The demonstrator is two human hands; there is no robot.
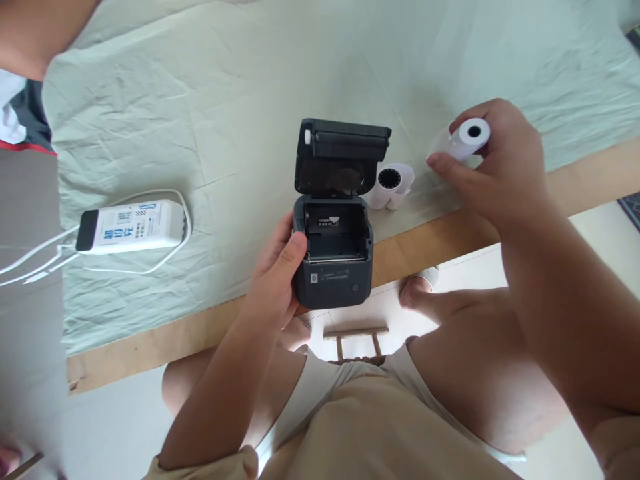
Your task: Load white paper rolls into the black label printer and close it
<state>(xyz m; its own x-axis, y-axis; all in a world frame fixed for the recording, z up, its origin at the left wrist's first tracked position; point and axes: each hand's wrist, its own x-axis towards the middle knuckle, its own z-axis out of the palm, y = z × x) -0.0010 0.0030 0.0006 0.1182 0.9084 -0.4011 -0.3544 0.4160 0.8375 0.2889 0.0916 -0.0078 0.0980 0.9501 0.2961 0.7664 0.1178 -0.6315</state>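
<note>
A small dark thermal printer (334,260) stands at the table's near edge with its lid (343,155) flipped up and its paper bay empty. My left hand (277,270) grips the printer's left side, thumb on its top rim. My right hand (493,163) is raised to the right of the printer, fingers closed around a white paper roll (466,139). Two more paper rolls (393,185) lie on the cloth just right of the printer's lid.
A pale green cloth (240,87) covers the wooden table (430,237). A white power bank (131,228) with white cables lies at the left. Another person's arm (35,30) shows at the top left. My knees and a small wooden stool (356,337) are below the edge.
</note>
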